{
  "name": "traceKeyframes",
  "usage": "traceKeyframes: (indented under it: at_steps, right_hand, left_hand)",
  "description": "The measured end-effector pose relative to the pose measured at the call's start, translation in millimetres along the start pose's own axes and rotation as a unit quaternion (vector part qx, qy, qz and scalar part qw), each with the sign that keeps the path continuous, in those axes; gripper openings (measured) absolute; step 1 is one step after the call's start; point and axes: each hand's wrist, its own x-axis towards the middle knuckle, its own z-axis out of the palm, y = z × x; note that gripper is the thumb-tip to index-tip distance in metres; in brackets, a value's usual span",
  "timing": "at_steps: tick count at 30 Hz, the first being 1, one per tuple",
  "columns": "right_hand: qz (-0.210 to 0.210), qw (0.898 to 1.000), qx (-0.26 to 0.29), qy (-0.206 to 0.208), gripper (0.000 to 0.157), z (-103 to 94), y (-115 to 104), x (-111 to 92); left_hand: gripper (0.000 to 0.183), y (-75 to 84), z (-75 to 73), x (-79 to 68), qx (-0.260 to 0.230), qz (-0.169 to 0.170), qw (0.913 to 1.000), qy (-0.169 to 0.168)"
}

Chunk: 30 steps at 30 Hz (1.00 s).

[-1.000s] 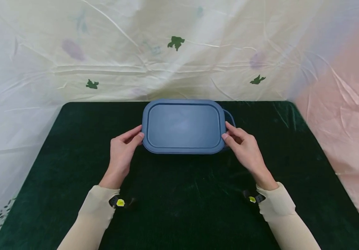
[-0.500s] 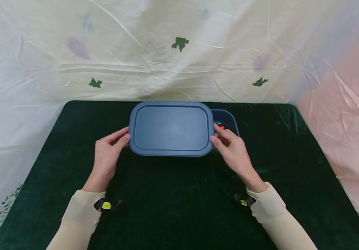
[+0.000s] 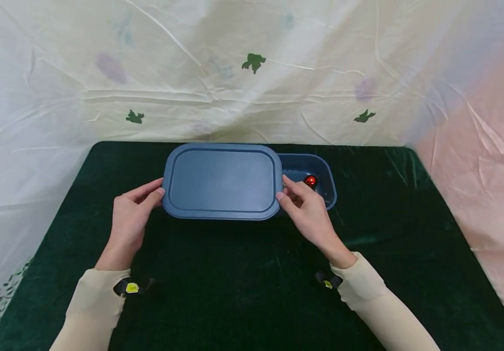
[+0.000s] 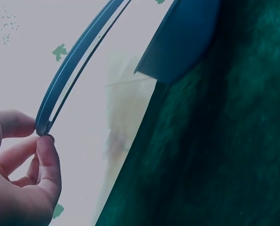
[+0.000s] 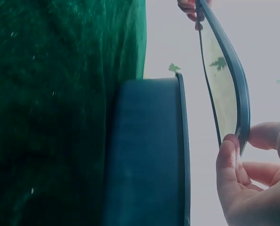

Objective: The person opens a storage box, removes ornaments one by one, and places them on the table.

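A blue rectangular lid (image 3: pixel 222 181) with rounded corners is held level between both hands. My left hand (image 3: pixel 131 217) pinches its left end between thumb and fingers, and my right hand (image 3: pixel 311 214) pinches its right end. Beneath and to the right stands a deep blue box (image 3: pixel 328 183), its right part uncovered. Inside lies a shiny red ball (image 3: pixel 311 181), partly behind my right hand. Both wrist views show a gap between the raised lid (image 5: pixel 243 89) and the box (image 5: pixel 149 150). The rest of the box's inside is hidden under the lid.
The box stands near the back edge of a table covered in dark green velvet cloth (image 3: pixel 234 282). Behind it hangs a pale patterned curtain (image 3: pixel 168 63), with a pink one (image 3: pixel 489 185) at the right.
Both hands have carried the lid to the left, off the right part of the box. The red ball, hidden at first, now shows. The box stays in place.
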Motion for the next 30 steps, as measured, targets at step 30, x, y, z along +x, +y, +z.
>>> traceKeyframes:
  at_steps: [30]
  right_hand:
    - [-0.037, 0.998, 0.010, -0.050, 0.056, 66.2, -27, 10]
  left_hand:
    - [0.059, -13.9, -67.0, 6.0, 0.113, -0.041, 0.9919, 0.039]
